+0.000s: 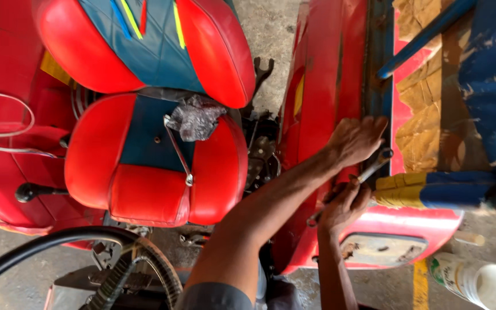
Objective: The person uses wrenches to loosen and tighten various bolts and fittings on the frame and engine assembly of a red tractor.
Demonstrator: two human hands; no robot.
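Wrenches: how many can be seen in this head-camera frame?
3. One wrench is gripped in the right hand by the red fender; a long one lies on the seat; an open-end one sits behind the seat. Others may be hidden.

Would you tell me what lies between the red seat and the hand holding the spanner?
In the head view, dark linkage parts and the red fender lie between the seat and the right hand.
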